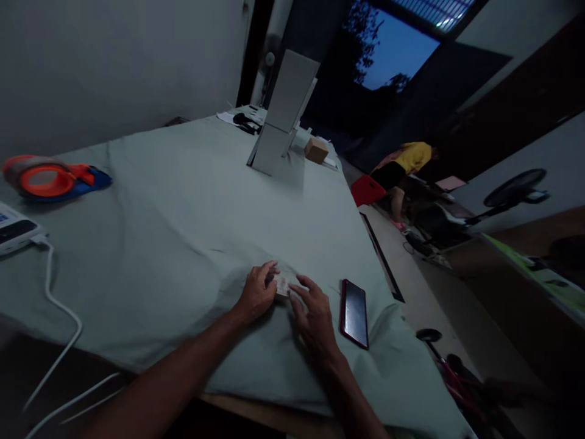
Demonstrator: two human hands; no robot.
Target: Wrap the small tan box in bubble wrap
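A small pale flat item (284, 281), perhaps folded paper or a packet, lies on the light green cloth (183, 219) near the table's front edge. My left hand (256, 291) rests on its left side with fingers curled over it. On its right side is my right hand (315, 317), whose fingertips press down on it. In the dim light I cannot make out what the item is. A dark phone with a red case (354, 312) lies flat just right of my right hand.
An orange and blue tape dispenser (48, 177) sits far left. A white charger block and cable (27, 235) lie at the left edge. A grey upright stand (283, 116) and small cardboard box (316, 149) are at the back. A person in yellow (409, 161) bends over at right, near a fan (516, 189).
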